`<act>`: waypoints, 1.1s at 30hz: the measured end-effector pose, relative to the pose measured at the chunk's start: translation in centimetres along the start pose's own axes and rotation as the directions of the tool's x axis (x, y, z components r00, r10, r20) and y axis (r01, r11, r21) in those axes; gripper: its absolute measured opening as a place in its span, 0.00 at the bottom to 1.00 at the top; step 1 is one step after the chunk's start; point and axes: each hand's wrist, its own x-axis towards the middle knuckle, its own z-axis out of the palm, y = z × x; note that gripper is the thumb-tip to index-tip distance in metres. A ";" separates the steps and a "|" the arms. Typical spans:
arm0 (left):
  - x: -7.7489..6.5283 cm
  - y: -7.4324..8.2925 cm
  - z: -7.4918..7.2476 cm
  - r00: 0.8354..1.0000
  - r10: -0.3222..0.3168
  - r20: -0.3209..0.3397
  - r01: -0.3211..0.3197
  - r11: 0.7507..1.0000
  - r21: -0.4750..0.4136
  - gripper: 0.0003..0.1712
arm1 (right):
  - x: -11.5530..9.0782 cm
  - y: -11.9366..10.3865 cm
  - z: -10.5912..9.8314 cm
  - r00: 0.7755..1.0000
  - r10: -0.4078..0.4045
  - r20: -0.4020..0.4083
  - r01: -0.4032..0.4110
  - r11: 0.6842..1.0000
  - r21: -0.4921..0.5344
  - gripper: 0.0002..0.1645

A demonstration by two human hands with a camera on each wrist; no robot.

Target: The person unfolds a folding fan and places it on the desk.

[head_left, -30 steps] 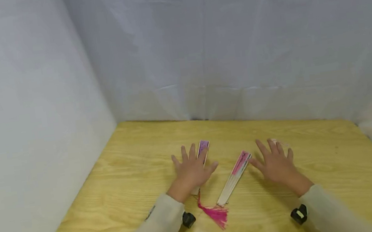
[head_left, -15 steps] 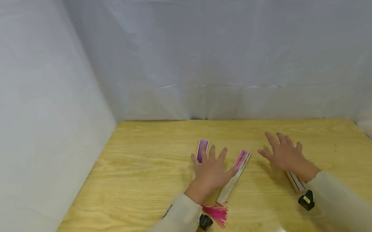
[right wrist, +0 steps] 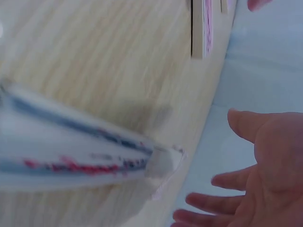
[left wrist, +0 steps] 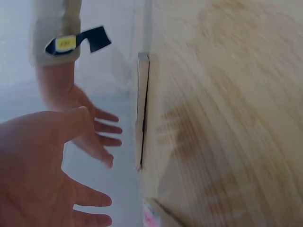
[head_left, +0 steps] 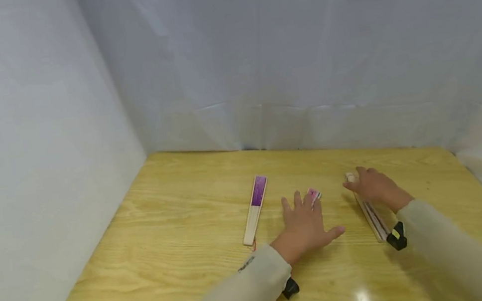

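Observation:
A folded fan with a purple band (head_left: 255,209) lies on the wooden table to the left of both hands. Spread flat in the air, my left hand (head_left: 302,226) covers most of a second folded fan, whose pink end (head_left: 313,194) peeks out past the fingers. At the right lies a third folded fan (head_left: 372,219); blue and red markings show on its pale surface (right wrist: 80,146) in the right wrist view. My right hand (head_left: 374,187) hovers above its far part, fingers loosely extended, and in the left wrist view a gap separates hand and fan (left wrist: 142,109).
The wooden table (head_left: 179,238) ends at the back against a pale hanging sheet (head_left: 293,63). Another sheet (head_left: 38,120) stands along the left side. Each sleeve cuff carries a black wrist mount (head_left: 397,236).
My left hand has moved right, from the purple fan to above the pink one. My right hand has shifted slightly right, uncovering more of the third fan. The fans still lie in place.

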 end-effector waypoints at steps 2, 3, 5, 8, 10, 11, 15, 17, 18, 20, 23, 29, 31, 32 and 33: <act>0.3 1.1 0.0 1.000 0.018 -0.006 -0.018 1.000 0.009 0.52 | 0.5 0.6 -0.5 1.000 -0.001 0.029 0.002 1.000 -0.008 0.51; 0.4 1.7 -0.1 1.000 0.028 -0.007 -0.028 1.000 0.009 0.52 | 0.7 0.8 -0.7 0.999 0.000 0.041 0.000 1.000 -0.012 0.51; 0.8 2.8 -0.3 0.999 0.046 -0.010 -0.046 0.999 -0.002 0.51 | 1.0 1.4 -1.3 0.999 0.003 0.049 -0.001 1.000 -0.026 0.49; 1.5 4.5 -0.1 0.998 0.059 -0.018 -0.059 0.998 -0.006 0.50 | 1.5 2.3 -2.0 0.998 0.008 0.058 -0.005 0.999 -0.051 0.46; 2.0 5.7 0.1 0.999 0.048 -0.023 -0.048 0.999 -0.009 0.50 | 1.7 2.7 -2.4 0.998 0.001 0.065 0.003 0.998 -0.060 0.42; 2.2 6.2 0.2 0.999 0.041 -0.024 -0.041 0.999 -0.009 0.50 | 1.8 2.9 -2.4 0.997 -0.005 0.071 0.009 0.998 -0.057 0.40; 2.8 8.1 1.1 0.999 0.009 -0.037 -0.011 0.999 -0.046 0.49 | 2.6 3.7 -2.0 0.995 -0.049 0.088 0.053 0.998 -0.038 0.35; 3.0 8.9 1.4 0.999 0.006 -0.049 -0.009 0.998 -0.064 0.48 | 2.9 4.2 -1.6 0.994 -0.069 0.087 0.073 0.997 -0.036 0.34; 3.2 9.3 1.6 0.999 0.002 -0.053 -0.006 0.997 -0.072 0.48 | 3.0 4.5 -1.4 0.994 -0.080 0.080 0.084 0.996 -0.040 0.34; 3.4 10.0 1.8 0.999 -0.013 -0.047 0.010 0.997 -0.075 0.49 | 3.2 4.8 -1.1 0.993 -0.089 0.074 0.092 0.995 -0.039 0.33; 3.6 10.8 2.0 0.998 -0.041 -0.043 0.039 0.998 -0.046 0.50 | 3.4 5.1 -0.7 0.994 -0.081 0.068 0.082 0.997 -0.014 0.30; 4.2 11.1 2.4 0.993 -0.106 -0.048 0.105 0.994 -0.028 0.51 | 3.5 5.5 -0.4 0.992 -0.063 0.105 0.060 0.998 0.030 0.28; 4.4 11.0 2.7 0.992 -0.121 -0.036 0.120 0.992 -0.035 0.49 | 3.4 5.5 -0.4 0.989 -0.060 0.131 0.053 0.997 0.057 0.27; 4.5 11.0 2.9 0.992 -0.124 -0.033 0.123 0.992 -0.037 0.49 | 3.4 5.6 -0.4 0.988 -0.061 0.142 0.051 0.996 0.070 0.27; 4.5 11.0 3.1 0.992 -0.123 -0.030 0.122 0.992 -0.028 0.49 | 3.3 5.6 -0.4 0.986 -0.063 0.152 0.051 0.995 0.083 0.27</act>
